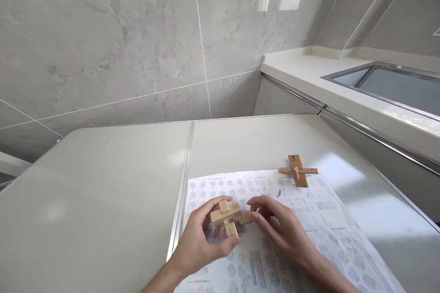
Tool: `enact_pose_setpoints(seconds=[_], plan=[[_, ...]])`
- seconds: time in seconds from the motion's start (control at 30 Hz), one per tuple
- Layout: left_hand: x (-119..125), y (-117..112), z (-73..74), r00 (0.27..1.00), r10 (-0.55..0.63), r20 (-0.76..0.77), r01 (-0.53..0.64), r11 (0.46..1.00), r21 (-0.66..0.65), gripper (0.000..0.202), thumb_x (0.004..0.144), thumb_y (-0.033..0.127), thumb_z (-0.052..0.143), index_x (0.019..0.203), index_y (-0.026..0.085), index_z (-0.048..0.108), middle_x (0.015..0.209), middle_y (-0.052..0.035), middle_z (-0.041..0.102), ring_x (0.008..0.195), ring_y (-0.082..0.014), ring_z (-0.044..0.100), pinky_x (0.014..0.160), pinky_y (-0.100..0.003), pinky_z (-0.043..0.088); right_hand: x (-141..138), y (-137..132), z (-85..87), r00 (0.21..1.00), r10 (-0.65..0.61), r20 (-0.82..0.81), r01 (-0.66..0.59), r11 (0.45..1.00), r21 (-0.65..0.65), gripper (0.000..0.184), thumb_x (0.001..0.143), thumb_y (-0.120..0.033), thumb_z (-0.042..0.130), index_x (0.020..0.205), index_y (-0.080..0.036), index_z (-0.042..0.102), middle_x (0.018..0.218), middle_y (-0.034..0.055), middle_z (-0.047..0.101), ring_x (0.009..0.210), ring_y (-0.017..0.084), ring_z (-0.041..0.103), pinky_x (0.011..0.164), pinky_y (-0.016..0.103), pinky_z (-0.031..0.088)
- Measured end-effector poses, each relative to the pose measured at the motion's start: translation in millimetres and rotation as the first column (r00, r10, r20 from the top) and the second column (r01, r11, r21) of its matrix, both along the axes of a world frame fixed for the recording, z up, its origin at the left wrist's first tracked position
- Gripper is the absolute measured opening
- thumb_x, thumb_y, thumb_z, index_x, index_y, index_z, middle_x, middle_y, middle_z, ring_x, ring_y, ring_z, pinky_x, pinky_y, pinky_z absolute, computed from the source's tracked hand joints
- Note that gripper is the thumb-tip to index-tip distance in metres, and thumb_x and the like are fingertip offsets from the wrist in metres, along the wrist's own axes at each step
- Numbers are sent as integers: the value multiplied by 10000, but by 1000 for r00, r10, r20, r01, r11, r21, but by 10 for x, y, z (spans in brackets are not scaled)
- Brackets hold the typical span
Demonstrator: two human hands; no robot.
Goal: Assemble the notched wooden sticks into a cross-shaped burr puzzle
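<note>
My left hand [202, 233] is closed around a light wooden burr puzzle [225, 214] made of interlocked blocks, held just over the printed sheet. One wooden block [246, 218] sticks out of the puzzle's right side. My right hand [280, 224] has its fingers curled, with thumb and fingertips at the outer end of that block; the grip is partly hidden. Farther back on the right, a darker wooden cross-shaped puzzle [297, 170] with a black mark on one piece lies at the sheet's far edge.
A large paper sheet [330, 242] printed with small puzzle drawings spreads over the right part of the pale table [120, 192]. A metal seam [184, 178] crosses the tabletop. Beyond stand a grey tiled wall [137, 36] and a white counter [292, 66] with a sink [388, 82].
</note>
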State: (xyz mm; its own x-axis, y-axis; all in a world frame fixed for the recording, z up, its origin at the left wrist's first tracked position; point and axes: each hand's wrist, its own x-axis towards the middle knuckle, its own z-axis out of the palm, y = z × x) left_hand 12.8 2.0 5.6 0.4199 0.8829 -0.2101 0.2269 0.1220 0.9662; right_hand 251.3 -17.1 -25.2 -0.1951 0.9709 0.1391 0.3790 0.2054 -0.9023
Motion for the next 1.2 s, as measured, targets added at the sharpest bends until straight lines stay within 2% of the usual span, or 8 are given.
enact_pose_setpoints(seconds=[0.13,0.2,0.3,0.37,0.5,0.57,0.9,1.2], plan=[[-74,73,-5,982,75,175,-55,992,-114,711,793,571,843,1376,230,620,1191,-112,698,984,-237,674,776,-300,562,79,36,-14,987,11,158,-32,991,134,142,1038,-334,593,1139,-256,655,1029,79,701,837,215,682,714,341,599],[-87,99,-4,969,97,227,-62,986,-156,743,794,607,842,1388,231,603,1035,-79,700,813,-186,656,668,-269,532,94,41,-17,972,43,232,-85,981,173,189,1007,-303,645,1193,-271,653,1138,95,686,986,252,692,824,388,617],[-81,106,-15,968,104,231,-57,978,-202,759,819,591,836,1420,234,541,753,26,582,528,-88,473,500,-224,412,90,43,-24,945,103,311,-168,967,192,226,1002,-249,652,1226,-284,653,1197,101,658,1088,280,670,894,430,608],[-68,89,-35,973,90,215,-48,980,-195,740,824,557,842,1413,241,524,767,29,577,528,-86,468,495,-220,419,86,46,-26,937,121,329,-194,961,198,190,1029,-230,614,1206,-284,657,1175,99,658,1063,275,669,878,429,602],[-29,26,-87,995,70,78,-65,996,-61,674,816,426,857,1392,281,540,1009,-42,671,756,-156,622,633,-244,525,92,51,-3,941,133,310,-197,963,184,127,1075,-246,563,1182,-266,628,1095,78,696,964,243,680,827,393,578],[-4,-4,-97,999,32,13,-31,999,-20,686,822,383,841,1421,290,520,1001,-42,691,793,-178,647,659,-254,540,94,46,19,939,144,313,-208,961,180,113,1089,-262,547,1183,-256,610,1018,59,709,876,222,674,769,361,553],[46,-36,-51,976,-78,-202,92,994,62,644,861,393,799,1434,275,532,818,26,626,638,-122,535,595,-217,495,24,-22,31,966,126,227,-181,954,240,108,1070,-233,565,1175,-239,592,810,-19,672,624,146,602,603,270,415],[36,-47,-73,951,-89,-297,134,982,136,693,819,372,814,1456,294,554,861,18,668,653,-120,549,638,-221,505,-24,-101,38,965,118,236,-179,950,256,191,1091,-198,490,1254,-261,566,881,-12,723,659,154,667,668,283,473]])
